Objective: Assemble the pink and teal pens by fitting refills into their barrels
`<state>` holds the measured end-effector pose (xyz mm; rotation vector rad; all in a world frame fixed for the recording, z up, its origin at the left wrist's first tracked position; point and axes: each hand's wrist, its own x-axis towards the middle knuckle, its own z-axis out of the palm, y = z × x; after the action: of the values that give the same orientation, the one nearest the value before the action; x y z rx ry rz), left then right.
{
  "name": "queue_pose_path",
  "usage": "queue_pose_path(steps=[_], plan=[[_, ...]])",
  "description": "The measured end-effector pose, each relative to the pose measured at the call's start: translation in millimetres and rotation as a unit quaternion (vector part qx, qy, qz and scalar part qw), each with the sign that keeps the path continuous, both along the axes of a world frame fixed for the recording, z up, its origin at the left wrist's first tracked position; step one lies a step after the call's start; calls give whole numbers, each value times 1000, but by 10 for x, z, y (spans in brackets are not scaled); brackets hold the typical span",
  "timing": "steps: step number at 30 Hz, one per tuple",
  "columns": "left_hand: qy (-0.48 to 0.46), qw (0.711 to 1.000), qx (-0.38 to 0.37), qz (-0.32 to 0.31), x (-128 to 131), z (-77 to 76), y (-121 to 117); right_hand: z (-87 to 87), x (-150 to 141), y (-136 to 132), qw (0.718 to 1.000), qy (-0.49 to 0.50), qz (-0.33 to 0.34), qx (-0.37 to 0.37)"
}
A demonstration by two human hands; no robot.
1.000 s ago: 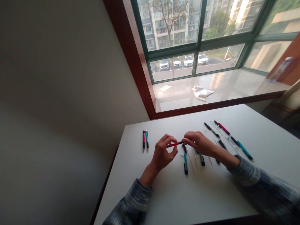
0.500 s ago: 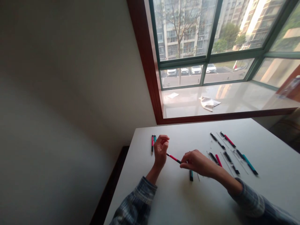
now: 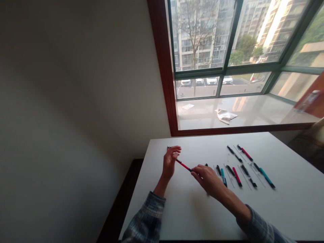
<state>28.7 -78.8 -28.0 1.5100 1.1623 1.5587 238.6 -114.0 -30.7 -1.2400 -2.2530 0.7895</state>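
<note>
My right hand [image 3: 208,179] pinches a slim red-and-black pen [image 3: 184,165] by its black end, over the middle of the white table. The pen slants up to the left, its far end meeting the palm side of my left hand [image 3: 169,163]. That hand is raised with fingers loosely bent and apart; whether it touches the pen firmly is hidden. Behind its fingers show the tips of finished-looking pens [image 3: 168,147] lying on the table. Beside my right hand lie a teal pen barrel [image 3: 223,173] and a black pen part [image 3: 219,169], partly covered by the hand.
Right of my hands lie several pen parts in rows: a red barrel [image 3: 237,176], a teal barrel [image 3: 267,178], black pieces [image 3: 234,153] and thin refills [image 3: 230,175]. Beyond the white table [image 3: 182,216] is a windowsill [image 3: 199,118] with a crumpled white wrapper [image 3: 225,115]. A wall stands left.
The fingers of my left hand have loosened and spread a little. My right hand has shifted slightly left with the pen, uncovering more parts beside it. The view has tilted slightly.
</note>
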Motion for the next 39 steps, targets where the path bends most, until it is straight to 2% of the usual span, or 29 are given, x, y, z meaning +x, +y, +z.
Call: queue_pose_path(steps=[2,4,7,10,14,20,24,27,29,32,34,37,39], plan=[[-7,992,8,127,-138,-24,45,22,-106,63,1000,0,-18,-22],[4,971,2,238,-298,-74,104,-3,-257,188,997,-16,-49,-51],[66,951,-66,295,-502,-188,184,-97,-513,435,990,-61,-93,-91],[190,922,-165,294,-591,-307,228,-173,-736,634,986,-79,-102,-106],[306,895,-185,267,-561,-406,249,-195,-948,722,986,-85,-101,-100],[346,887,-184,246,-506,-419,263,-182,-1147,698,987,-100,-98,-83],[342,887,-192,242,-514,-399,277,-146,-1141,665,988,-102,-87,-73],[342,887,-184,249,-514,-380,295,-75,-902,691,993,-84,-61,-59],[344,888,-166,258,-502,-362,305,-16,-572,768,998,-47,-26,-33],[330,898,-122,263,-458,-336,307,47,160,975,999,7,18,27],[318,907,-90,261,-412,-329,297,41,726,1143,997,21,7,67],[307,921,-54,235,-323,-338,270,-60,1503,1368,995,-2,-23,101],[307,927,-36,214,-259,-346,253,-167,1880,1468,993,-24,-43,104]])
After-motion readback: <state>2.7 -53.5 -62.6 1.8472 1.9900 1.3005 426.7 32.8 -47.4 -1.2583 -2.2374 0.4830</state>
